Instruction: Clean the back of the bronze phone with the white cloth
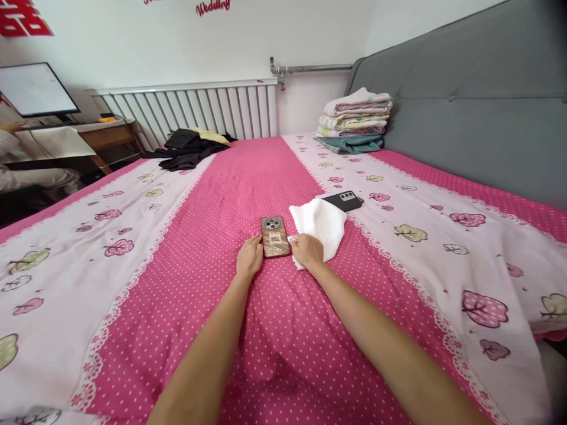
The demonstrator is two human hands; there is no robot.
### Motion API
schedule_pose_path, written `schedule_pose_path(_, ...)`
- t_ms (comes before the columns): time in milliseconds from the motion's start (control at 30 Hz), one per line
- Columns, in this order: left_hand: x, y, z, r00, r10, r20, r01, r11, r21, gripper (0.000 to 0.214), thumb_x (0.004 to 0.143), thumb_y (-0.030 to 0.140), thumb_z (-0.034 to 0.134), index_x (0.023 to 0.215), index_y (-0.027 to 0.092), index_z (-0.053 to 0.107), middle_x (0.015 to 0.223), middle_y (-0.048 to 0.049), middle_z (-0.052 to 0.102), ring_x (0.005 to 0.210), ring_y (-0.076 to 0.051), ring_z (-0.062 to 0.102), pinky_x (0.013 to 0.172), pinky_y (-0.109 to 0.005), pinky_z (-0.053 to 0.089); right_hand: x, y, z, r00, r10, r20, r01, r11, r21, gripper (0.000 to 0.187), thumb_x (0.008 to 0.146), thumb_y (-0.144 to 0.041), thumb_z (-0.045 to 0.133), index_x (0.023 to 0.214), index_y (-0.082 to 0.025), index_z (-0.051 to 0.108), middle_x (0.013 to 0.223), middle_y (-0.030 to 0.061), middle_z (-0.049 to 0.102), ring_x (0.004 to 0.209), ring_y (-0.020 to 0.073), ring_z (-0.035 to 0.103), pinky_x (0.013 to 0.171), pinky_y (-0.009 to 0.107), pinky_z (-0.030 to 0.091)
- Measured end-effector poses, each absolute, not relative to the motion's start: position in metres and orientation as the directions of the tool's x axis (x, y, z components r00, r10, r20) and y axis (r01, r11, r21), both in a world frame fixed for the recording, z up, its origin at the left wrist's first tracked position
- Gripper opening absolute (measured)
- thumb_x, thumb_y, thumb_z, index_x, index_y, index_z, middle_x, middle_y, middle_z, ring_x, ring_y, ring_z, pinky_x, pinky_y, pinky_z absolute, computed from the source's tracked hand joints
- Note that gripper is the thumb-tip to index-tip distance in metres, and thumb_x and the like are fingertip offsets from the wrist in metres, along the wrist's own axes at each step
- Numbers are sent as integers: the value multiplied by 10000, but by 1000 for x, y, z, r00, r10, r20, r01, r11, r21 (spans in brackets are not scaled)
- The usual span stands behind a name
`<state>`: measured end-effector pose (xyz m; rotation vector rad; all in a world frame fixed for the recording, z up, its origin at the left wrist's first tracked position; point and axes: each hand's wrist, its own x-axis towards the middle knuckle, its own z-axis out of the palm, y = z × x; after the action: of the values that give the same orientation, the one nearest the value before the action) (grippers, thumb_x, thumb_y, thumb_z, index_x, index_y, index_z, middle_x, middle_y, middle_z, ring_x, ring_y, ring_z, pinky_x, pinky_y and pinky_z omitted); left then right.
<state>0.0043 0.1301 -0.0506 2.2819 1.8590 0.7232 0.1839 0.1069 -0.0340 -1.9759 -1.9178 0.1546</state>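
A brown phone (275,236) lies camera side up on the pink dotted bedsheet (274,330). My left hand (249,257) rests on the sheet at the phone's left lower corner, fingers curled and touching its edge. My right hand (306,249) sits just right of the phone, fingers closed on the near corner of a white cloth (319,224) that spreads away from it. A black phone (343,200) lies beyond the cloth, partly covered by it.
A stack of folded blankets (357,118) stands at the grey headboard (465,106). Dark clothes (188,149) lie at the bed's far left edge by the radiator (190,109). A desk with a monitor (35,88) and a seated person's sleeve (9,144) are at the left.
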Motion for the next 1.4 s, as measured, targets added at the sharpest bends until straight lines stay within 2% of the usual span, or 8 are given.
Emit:
schedule_pose_path(200, 9, 146, -48, 151, 947, 284, 895, -253, 368, 470, 852, 206, 248, 1221, 97, 516, 1294, -76, 506, 1220, -158, 425, 1049, -298, 294, 180, 126, -37, 96, 975, 199, 926, -15, -376, 338, 898, -307, 332, 991, -272, 655, 980, 33, 662, 889, 176, 589, 714, 253, 383)
schedule_pose_path(400, 13, 157, -50, 121, 952, 282, 909, -220, 353, 472, 858, 217, 251, 1240, 85, 497, 1340, -95, 450, 1275, -192, 348, 1073, -350, 263, 177, 140, -40, 109, 976, 190, 922, -28, -386, 332, 887, -276, 347, 1059, -259, 631, 988, 54, 654, 904, 182, 586, 728, 254, 384)
schedule_pose_path(667, 9, 155, -52, 209, 947, 243, 915, -277, 293, 474, 848, 211, 264, 1224, 51, 506, 1364, -118, 411, 1305, -205, 291, 1093, -358, 212, 181, 139, -38, 71, 985, 155, 921, -5, -390, 317, 872, -303, 367, 914, -230, 673, 954, 52, 666, 870, 175, 596, 677, 238, 373)
schedule_pose_path(933, 4, 116, -46, 322, 926, 197, 894, -366, 258, 471, 860, 215, 252, 1253, 81, 476, 1367, -103, 406, 1280, -177, 339, 1078, -349, 241, 192, 111, -40, -26, 982, 188, 923, 96, -373, 296, 845, -328, 414, 832, -216, 687, 894, 42, 683, 815, 159, 602, 629, 222, 349)
schedule_pose_path(1233, -4, 48, -36, 371, 916, 155, 883, -400, 245, 481, 877, 260, 257, 1286, 75, 430, 1384, -128, 374, 1297, -173, 304, 1085, -362, 224, 203, 72, -43, -214, 931, 295, 863, 322, -389, 217, 785, -276, 484, 736, -235, 692, 775, -16, 677, 743, 128, 583, 636, 198, 351)
schedule_pose_path(1400, -10, 28, -34, 280, 945, 167, 912, -316, 260, 542, 892, 379, 253, 1315, 66, 384, 1390, -150, 362, 1298, -216, 303, 1080, -413, 223, 204, 71, -46, -169, 913, 371, 857, 322, -402, 257, 832, -255, 440, 873, -217, 691, 828, 17, 669, 817, 145, 572, 715, 209, 362)
